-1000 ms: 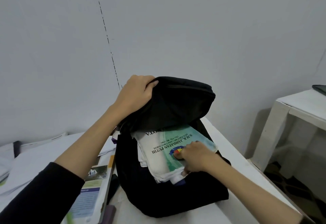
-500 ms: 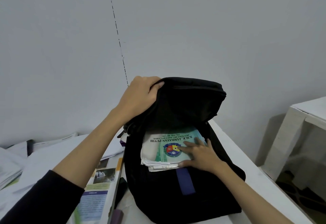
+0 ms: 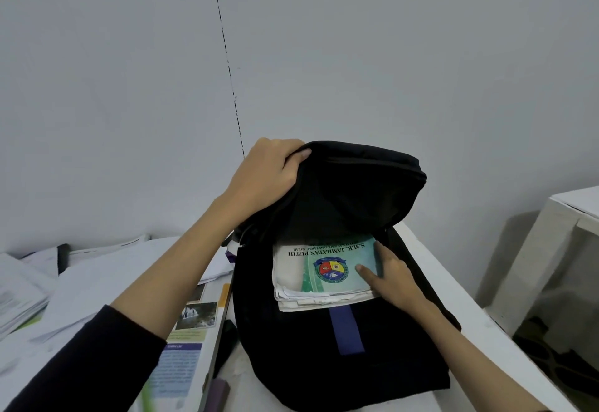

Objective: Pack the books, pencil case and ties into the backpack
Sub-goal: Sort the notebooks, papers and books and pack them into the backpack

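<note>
Green-covered books (image 3: 324,273) lie title-end into backpack (image 3: 340,346); right hand (image 3: 390,277) fingers flat on them, left hand (image 3: 269,175) grips flap.

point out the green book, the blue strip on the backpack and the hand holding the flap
green book (image 3: 337,269): head view, on the crest on its cover
blue strip (image 3: 346,330): head view, mid-length of the strip
left hand (image 3: 265,175): head view, back of the hand
</note>
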